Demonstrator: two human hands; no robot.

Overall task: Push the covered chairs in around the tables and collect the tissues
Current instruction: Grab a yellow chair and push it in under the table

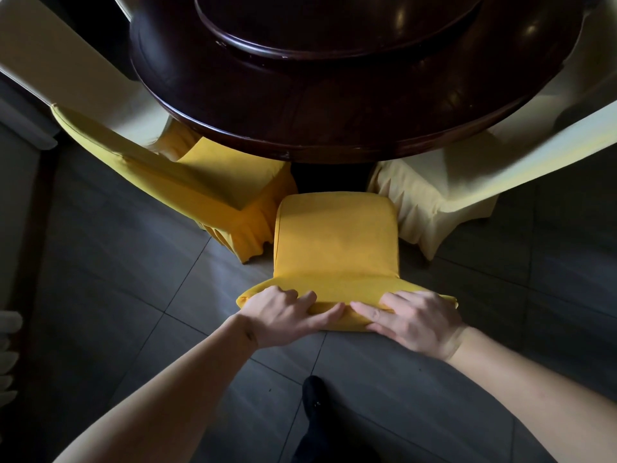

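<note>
Head view, looking down:

- Yellow-covered chair point(337, 242) directly ahead, seat facing the round dark wooden table point(334, 128), front edge of seat near the table rim and not yet under it.
- Top of the chair's backrest nearest the camera, gripped by both hands side by side.
- Left hand point(283, 315) laid over the left part of the backrest top, fingers curled forward over the fabric edge, thumb stretched along the near side; closed loosely on the backrest.
- Right hand point(414, 319) laid over the right part, fingers spread flat across the top, thumb pointing inward toward the left thumb; pressed onto the cover, closed on the same edge.
- Thumbs nearly touching at the backrest centre.
- Second yellow-covered chair point(213, 188) to the left, angled, seat tucked partly below the table rim, skirt touching or almost touching the held chair's seat.
- Cream-covered chair point(444, 195) to the right, seat likewise partly below the rim, pleated skirt just beside the held chair.
- Raised turntable point(334, 25) at table centre.
- Dark grey tiled floor point(133, 262) below.
- Black shoe point(314, 396) between the forearms, probably the wearer's own foot; lighting too dim for detail.
- Pale pleated fabric point(8, 349) at far left edge, identity not discernible.
- Containers and tissues: not discernible from this view.
</note>
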